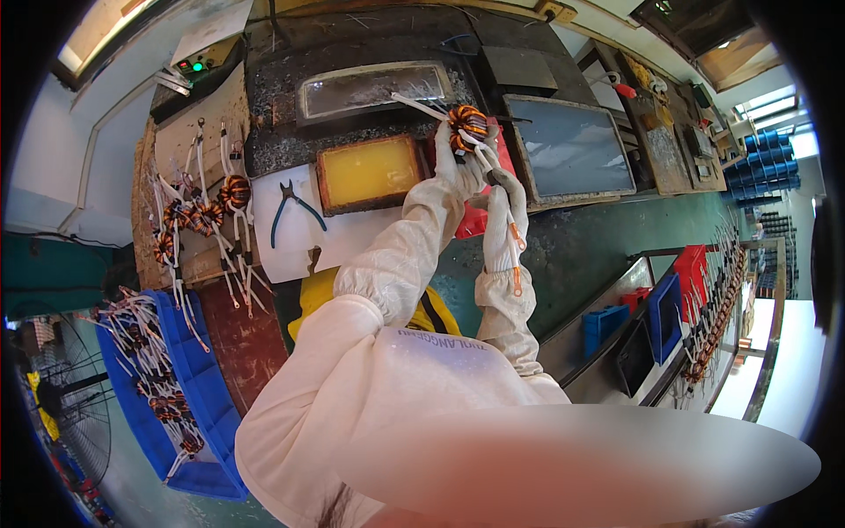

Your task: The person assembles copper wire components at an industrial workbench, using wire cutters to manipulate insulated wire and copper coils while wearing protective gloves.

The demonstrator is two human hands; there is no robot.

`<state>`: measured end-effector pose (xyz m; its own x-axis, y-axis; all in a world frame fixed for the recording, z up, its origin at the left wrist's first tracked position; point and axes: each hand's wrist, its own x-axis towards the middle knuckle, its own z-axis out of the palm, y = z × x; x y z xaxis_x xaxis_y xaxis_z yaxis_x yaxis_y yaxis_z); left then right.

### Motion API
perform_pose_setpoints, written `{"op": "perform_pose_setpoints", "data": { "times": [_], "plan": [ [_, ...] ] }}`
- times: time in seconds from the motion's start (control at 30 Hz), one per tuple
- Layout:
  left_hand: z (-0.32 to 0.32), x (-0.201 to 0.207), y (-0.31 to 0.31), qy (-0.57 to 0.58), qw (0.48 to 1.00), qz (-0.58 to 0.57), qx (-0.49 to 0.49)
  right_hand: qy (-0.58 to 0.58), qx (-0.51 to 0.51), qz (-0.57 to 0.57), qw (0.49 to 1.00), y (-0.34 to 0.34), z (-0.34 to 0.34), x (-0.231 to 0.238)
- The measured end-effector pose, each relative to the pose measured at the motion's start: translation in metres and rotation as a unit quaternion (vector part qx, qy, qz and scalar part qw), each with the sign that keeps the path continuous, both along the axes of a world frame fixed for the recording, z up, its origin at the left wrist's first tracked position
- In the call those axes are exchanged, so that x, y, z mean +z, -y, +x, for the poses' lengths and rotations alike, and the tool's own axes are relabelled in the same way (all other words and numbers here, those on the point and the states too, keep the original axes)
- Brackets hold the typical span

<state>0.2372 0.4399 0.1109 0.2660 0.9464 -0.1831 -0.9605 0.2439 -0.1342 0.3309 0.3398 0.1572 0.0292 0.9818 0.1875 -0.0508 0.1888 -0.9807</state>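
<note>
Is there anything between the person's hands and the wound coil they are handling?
Nothing visible. The left hand in a white glove already grips the copper-wound coil from below, and the right hand holds its white leads just beneath, above the red tray.

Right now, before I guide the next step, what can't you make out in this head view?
- Left hand grip on the orange-and-black wound toroid coil: glove covers the fingers.
- Right hand fingertips on the white sleeved leads: too small.
- Red box: mostly behind both forearms.
- Lower frame: blurred patch covers it.
- Blue plastic bin of coils: far end bent at the rim.
</note>
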Motion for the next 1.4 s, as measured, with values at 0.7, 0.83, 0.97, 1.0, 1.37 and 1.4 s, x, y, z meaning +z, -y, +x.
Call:
{"op": "perform_pose_setpoints", "data": {
  "times": [0.7,0.83,0.97,1.0,1.37,1.4],
  "plan": [
    [0.002,-0.008,-0.002,0.012,0.998,0.052,0.015,0.098,0.001,0.050,0.994,-0.024,0.008,0.008],
    [0.003,-0.008,-0.001,0.014,0.999,0.018,0.039,0.170,-0.011,0.057,0.984,-0.028,0.008,0.025],
    [0.001,-0.002,0.001,0.045,0.998,0.029,0.024,0.245,-0.022,0.103,0.964,-0.044,0.015,0.026],
    [0.001,-0.002,0.001,0.045,0.998,0.030,0.024,0.237,-0.018,0.110,0.965,-0.047,0.017,0.024],
    [0.003,-0.006,0.003,0.034,0.990,0.122,0.066,0.276,0.023,0.051,0.960,-0.061,0.015,0.057],
    [0.003,-0.007,0.003,0.033,0.990,0.123,0.066,0.285,0.023,0.088,0.954,-0.066,0.016,0.057]
  ]
}}
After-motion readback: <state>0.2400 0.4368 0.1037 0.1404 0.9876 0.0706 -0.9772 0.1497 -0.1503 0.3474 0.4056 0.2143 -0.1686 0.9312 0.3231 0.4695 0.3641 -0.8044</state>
